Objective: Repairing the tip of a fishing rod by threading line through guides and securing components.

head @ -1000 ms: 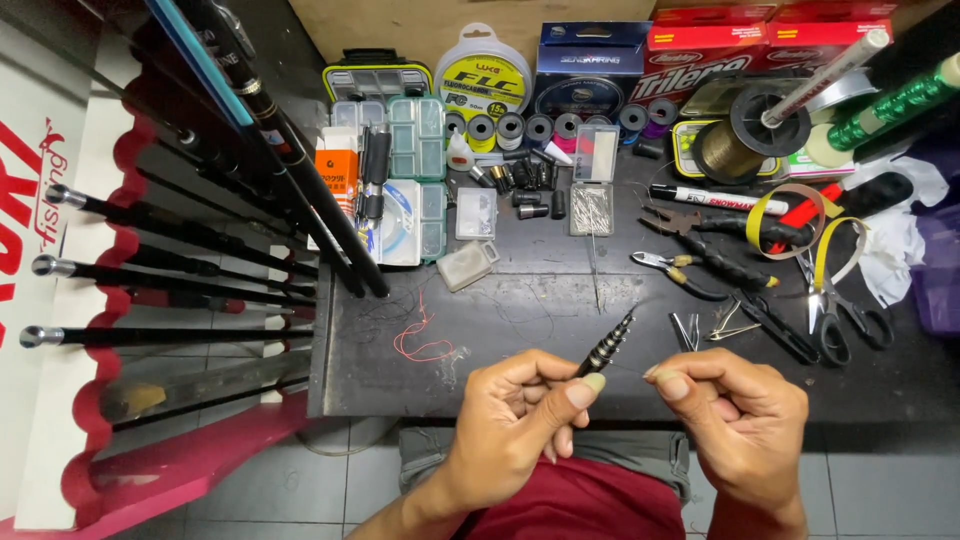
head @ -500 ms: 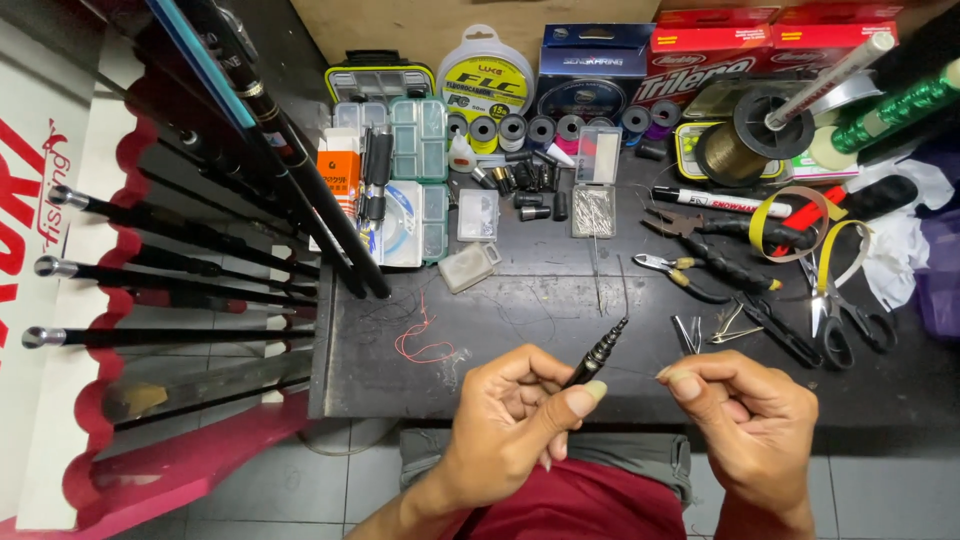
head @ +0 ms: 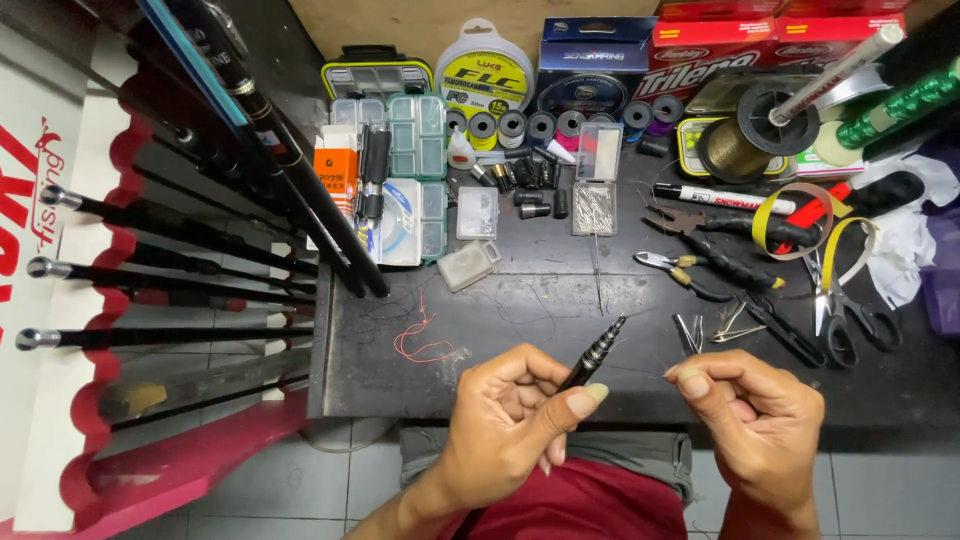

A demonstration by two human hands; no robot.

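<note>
Slim black ribbed rod-tip piece (head: 595, 352), tapered and metallic-looking, sits in our left hand (head: 505, 425); we pinch its lower end between thumb and curled fingers, with the point angled up and to the right over the near edge of the dark worktop (head: 520, 300). Our right hand (head: 752, 405) is closed to a fine pinch just to the right of it, thumb against forefinger; whether a thin line runs from that pinch to the tip we cannot tell, as nothing clear shows between them. We judge the step to be a threading or tying stage at the tip, hands near but apart. The next move would call for a steady left grip and small, exact travel of the right pinch toward the point. Room: the bare patch of worktop ahead of the hands is open, holding only a loose red thread (head: 420, 338). To the right lie black-handled scissors (head: 850, 315) and pliers (head: 715, 270); to the left, dark fishing rods (head: 170, 275) in a red rack. The table edge lies directly beneath both hands, so anything dropped may fall to our lap.
</note>
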